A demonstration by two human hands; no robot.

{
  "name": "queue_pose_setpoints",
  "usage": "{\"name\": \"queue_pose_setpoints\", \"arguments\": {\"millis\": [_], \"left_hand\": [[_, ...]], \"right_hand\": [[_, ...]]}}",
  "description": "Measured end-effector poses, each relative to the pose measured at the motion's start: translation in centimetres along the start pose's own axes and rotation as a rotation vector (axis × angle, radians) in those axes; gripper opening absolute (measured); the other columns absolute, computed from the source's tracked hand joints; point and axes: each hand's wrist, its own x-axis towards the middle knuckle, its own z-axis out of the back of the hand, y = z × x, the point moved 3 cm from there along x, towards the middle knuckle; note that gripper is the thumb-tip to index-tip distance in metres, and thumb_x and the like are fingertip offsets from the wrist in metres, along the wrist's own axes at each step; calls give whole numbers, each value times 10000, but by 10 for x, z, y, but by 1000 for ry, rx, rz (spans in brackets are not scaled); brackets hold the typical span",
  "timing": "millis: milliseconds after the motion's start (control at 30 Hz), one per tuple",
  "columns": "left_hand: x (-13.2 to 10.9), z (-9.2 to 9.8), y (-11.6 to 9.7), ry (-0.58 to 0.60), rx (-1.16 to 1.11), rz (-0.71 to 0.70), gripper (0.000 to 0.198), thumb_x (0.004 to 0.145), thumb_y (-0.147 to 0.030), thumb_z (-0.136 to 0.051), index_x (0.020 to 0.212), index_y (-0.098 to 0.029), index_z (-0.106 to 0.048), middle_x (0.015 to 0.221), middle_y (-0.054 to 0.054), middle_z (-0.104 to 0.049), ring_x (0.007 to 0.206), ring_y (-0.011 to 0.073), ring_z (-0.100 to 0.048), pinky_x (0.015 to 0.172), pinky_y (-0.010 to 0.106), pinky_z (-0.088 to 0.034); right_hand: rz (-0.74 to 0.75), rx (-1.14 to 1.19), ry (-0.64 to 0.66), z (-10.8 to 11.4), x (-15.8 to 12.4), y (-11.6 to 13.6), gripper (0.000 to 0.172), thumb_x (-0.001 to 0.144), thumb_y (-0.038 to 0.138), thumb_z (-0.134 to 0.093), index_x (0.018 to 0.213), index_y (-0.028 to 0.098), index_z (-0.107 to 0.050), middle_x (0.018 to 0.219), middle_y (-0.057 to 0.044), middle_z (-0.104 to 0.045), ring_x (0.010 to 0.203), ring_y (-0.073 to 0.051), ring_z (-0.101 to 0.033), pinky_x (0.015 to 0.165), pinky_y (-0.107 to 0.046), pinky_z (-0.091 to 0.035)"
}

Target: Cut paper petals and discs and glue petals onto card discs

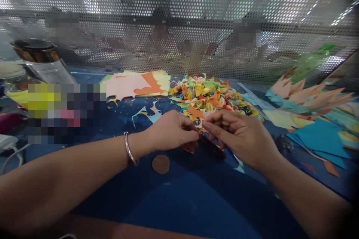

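dark red object shows between the left hand and right hand, on the near side of the paper pile; both hands look pinched, on what i cannot tell; likely fine fingertip work, next calling for steady grip

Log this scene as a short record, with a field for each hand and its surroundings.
Left hand: curled, wearing silver metal bangle
Right hand: curled, close to the left
Held items: unclear
Near hands: slim dark object, partly hidden; round brown disc
Beyond: heap of small multicoloured paper pieces; pale pink paper sheet
Far right: bright blue paper sheets
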Motion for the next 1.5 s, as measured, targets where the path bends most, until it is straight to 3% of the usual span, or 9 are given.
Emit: {"name": "queue_pose_setpoints", "arguments": {"millis": [200, 333, 500, 667, 833, 1033, 1233, 1400, 1500], "left_hand": [[-4, 8, -11, -145, 216, -216, 88, 770, -240, -643, 760, -157, -671, 703, 24, -692, 629, 120, -636, 581, 240, -480], [1, 6, -9, -154, -7, -305, 278, 738, -193, -745, 968, -165, -592, 840, 28, -700, 790, 141, -668, 735, 276, -518], [6, 0, -3, -96, -162, -243, 226, 776, -109, -738, 926, -161, -577, 721, -25, -650, 677, 98, -627, 695, 248, -475], [6, 3, -1, -191, -256, -94, 199, 763, -26, -747, 884, -136, -634, 666, -32, -639, 637, 84, -611, 703, 245, -483], [9, 9, -1, -343, -369, -73, 170, 789, 19, -725, 825, -121, -635, 679, -20, -646, 636, 72, -604, 718, 239, -498], [10, 8, 0, -337, -423, -51, 156, 804, 20, -725, 814, -107, -634, 697, -16, -643, 636, 66, -595, 709, 238, -493], [8, 6, -2, -306, -459, -22, 163, 802, 18, -715, 791, -111, -617, 676, -22, -626, 614, 62, -579, 687, 240, -480], [7, 7, -2, -286, -470, 47, 180, 814, 21, -681, 742, -122, -600, 663, -16, -623, 583, 60, -565, 704, 260, -484], [7, 7, -2, -279, -469, 82, 187, 807, 23, -682, 723, -125, -604, 635, -23, -614, 572, 64, -568, 704, 264, -492]], "right_hand": [[12, -6, -37, 5, 1, 6, 211, 887, 394, -690, 799, 202, -680, 581, 23, -625, 377, -67, -529, 363, -169, -445], [12, -15, -26, 4, 1, 7, 216, 884, 401, -694, 807, 199, -688, 564, 27, -616, 372, -66, -524, 360, -171, -435], [4, -20, -27, 6, 1, 3, 269, 880, 462, -703, 812, 201, -692, 576, 18, -626, 380, -76, -529, 371, -197, -436], [-3, -185, -114, 25, 6, -8, 315, 886, 525, -683, 826, 216, -692, 597, -1, -648, 399, -97, -522, 406, -245, -428], [-15, -611, 86, 42, 13, -34, 319, 871, 488, -674, 685, 229, -657, 552, -28, -650, 431, -142, -536, 433, -285, -363], [-153, -876, 253, 36, 16, -50, 240, 854, 347, -616, 652, 218, -632, 593, -25, -670, 515, -156, -581, 497, -286, -348], [-168, -860, 146, 37, 17, -43, 212, 764, 305, -646, 576, 223, -592, 559, -21, -648, 488, -149, -555, 480, -287, -342], [-33, -553, 59, 32, 10, -24, 196, 801, 360, -611, 650, 237, -584, 542, 2, -584, 479, -133, -515, 481, -287, -388], [42, -384, 76, 24, 5, -11, 206, 826, 372, -612, 674, 241, -565, 536, 18, -546, 468, -119, -479, 454, -268, -379]]}}
